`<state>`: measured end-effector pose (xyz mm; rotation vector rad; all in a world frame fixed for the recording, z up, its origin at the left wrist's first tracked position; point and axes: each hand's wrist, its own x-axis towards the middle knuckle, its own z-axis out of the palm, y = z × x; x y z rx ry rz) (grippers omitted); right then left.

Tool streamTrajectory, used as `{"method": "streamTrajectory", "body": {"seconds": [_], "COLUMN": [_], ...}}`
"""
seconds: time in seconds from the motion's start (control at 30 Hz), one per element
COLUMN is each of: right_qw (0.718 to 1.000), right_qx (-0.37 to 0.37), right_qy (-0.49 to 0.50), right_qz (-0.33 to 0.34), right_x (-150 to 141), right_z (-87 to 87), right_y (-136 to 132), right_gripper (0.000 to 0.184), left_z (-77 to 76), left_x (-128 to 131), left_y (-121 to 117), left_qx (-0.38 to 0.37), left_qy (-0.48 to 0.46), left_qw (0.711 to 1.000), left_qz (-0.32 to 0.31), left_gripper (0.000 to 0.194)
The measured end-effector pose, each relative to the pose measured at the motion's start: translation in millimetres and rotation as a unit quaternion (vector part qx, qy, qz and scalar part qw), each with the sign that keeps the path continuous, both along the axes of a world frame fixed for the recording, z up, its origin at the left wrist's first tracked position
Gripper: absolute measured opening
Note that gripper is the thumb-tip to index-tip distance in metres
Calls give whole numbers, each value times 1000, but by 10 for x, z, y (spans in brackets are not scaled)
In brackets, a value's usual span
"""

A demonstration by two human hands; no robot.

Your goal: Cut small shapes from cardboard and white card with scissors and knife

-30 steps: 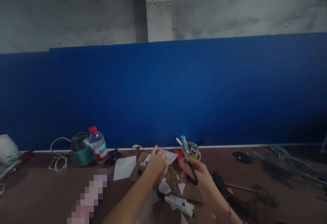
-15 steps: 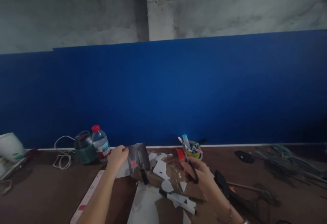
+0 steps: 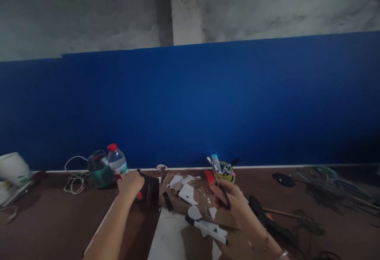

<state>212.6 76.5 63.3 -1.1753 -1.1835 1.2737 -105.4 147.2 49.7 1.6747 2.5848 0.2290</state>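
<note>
My left hand [image 3: 130, 183] is closed on a dark sheet of card with a red mark [image 3: 147, 191], holding it low over the brown table [image 3: 44, 220] beside the water bottle. My right hand [image 3: 230, 201] grips a pair of scissors [image 3: 221, 190] by the black handles, blades pointing up toward the pen cup. Between the hands lies brown cardboard [image 3: 190, 206] strewn with white paper cut-outs [image 3: 187, 193] and a black-and-white marker [image 3: 206, 229].
A clear bottle with a red cap [image 3: 116, 160] and a dark green pot [image 3: 99, 169] stand at the back left, near a white cable [image 3: 73, 181] and a white cup [image 3: 13, 169]. A cup of pens [image 3: 224, 169] stands behind the scissors. A dark tool [image 3: 267, 220] and tangled wires [image 3: 332, 188] lie right. A blue wall panel [image 3: 208, 101] backs the table.
My left hand left the white scraps, took up the dark card and carried it left and down toward the bottle. My right hand with the scissors stayed put.
</note>
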Motion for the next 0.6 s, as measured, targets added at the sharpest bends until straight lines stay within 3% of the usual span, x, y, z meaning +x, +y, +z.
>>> {"method": "streamTrajectory", "body": {"seconds": [0.13,0.4,0.6], "right_qw": [1000,1000,1000], "right_qx": [4,-4,12], "right_qy": [-5,-3,-11], "right_qz": [-6,-5,3], "right_x": [-7,3,3], "right_z": [29,25,9], "right_y": [-13,-29,-19], "right_gripper": [36,35,35], "left_z": [-47,61,-106], "left_x": [62,-12,116], "left_y": [3,-4,52], "left_qx": [-10,14,-14], "left_qy": [0,37,19], "left_qw": [1000,999,1000], "left_qz": [8,31,3], "left_gripper": [33,41,36]}}
